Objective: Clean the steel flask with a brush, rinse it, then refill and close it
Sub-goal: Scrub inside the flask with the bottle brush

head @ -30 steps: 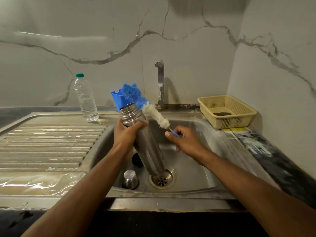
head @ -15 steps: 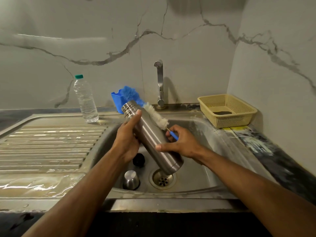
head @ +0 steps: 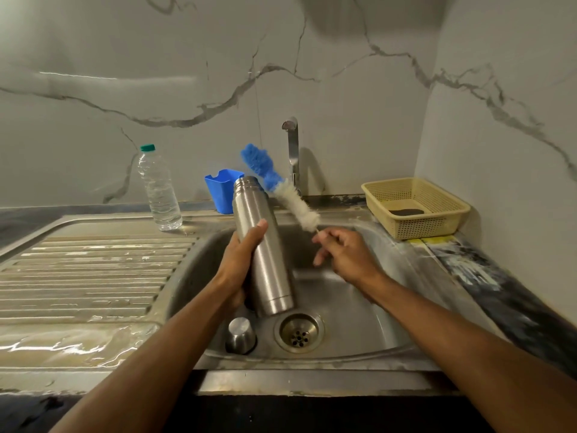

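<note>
over sink [head: 359, 310], flask [head: 262, 245] in left hand [head: 240, 264]

Home kitchen, steel sink [head: 359, 310] (ribbed drainboard [head: 93, 270]), tap [head: 292, 151], marble walls

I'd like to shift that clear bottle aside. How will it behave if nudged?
The plastic water bottle stands tall and narrow, so it may tip. It looks mostly full, so probably fairly heavy. The steel drainboard beneath looks wet, so it might slide.
</note>
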